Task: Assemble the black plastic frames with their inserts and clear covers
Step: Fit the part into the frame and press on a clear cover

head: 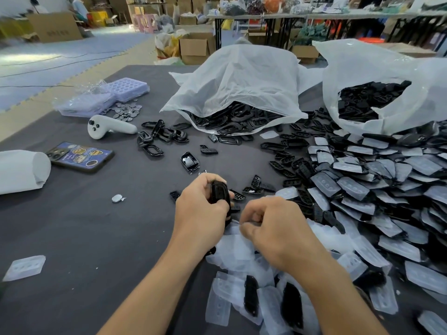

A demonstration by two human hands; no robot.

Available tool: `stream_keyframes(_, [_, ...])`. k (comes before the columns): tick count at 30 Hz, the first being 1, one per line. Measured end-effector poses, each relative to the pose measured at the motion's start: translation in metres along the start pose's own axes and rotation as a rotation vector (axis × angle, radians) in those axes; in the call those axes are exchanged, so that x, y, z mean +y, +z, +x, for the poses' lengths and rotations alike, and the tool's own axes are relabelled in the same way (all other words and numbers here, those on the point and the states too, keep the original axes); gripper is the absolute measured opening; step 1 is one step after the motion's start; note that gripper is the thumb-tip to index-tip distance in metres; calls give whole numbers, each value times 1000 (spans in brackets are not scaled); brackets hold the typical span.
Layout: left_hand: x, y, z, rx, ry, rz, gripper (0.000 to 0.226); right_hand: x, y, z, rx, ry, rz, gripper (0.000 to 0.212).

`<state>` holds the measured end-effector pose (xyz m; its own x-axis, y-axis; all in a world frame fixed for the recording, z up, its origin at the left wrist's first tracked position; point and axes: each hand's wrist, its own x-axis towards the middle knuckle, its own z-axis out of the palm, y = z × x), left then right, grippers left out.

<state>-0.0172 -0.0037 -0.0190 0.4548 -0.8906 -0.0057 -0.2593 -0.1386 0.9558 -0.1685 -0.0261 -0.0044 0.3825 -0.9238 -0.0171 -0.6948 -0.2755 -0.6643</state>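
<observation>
My left hand (202, 209) grips a black plastic frame (219, 193) upright above the dark table, fingers curled round it. Just to its right, my right hand (268, 228) has its fingers curled over a heap of clear covers (232, 252); whether it pinches one is hidden by the fingers. Loose black inserts (256, 184) lie just beyond the hands. A big pile of assembled pieces with clear covers (367, 194) fills the right side. One finished black piece (189, 162) lies alone further back.
Two white plastic bags hold black parts: frames (232, 117) and inserts (362, 102). At the left lie a phone (79, 155), a white controller (108, 126), coin cells (127, 111), purple trays (125, 88) and a white roll (21, 170). A single clear cover (24, 267) lies near left.
</observation>
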Motion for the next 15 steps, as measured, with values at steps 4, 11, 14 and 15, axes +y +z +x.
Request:
stream_keyframes(4, [3, 1, -1, -59, 17, -27, 52, 4, -2, 1, 119, -9, 122, 18])
stream_keyframes(11, [5, 2, -4, -82, 26, -109, 46, 11, -1, 6, 222, 35, 366, 18])
stream_keyframes(14, [5, 3, -5, -89, 24, -142, 52, 9, -1, 9, 224, 82, 556, 11])
stream_keyframes(15, [4, 3, -5, -92, 22, -150, 52, 9, 0, 10, 234, 85, 566, 12])
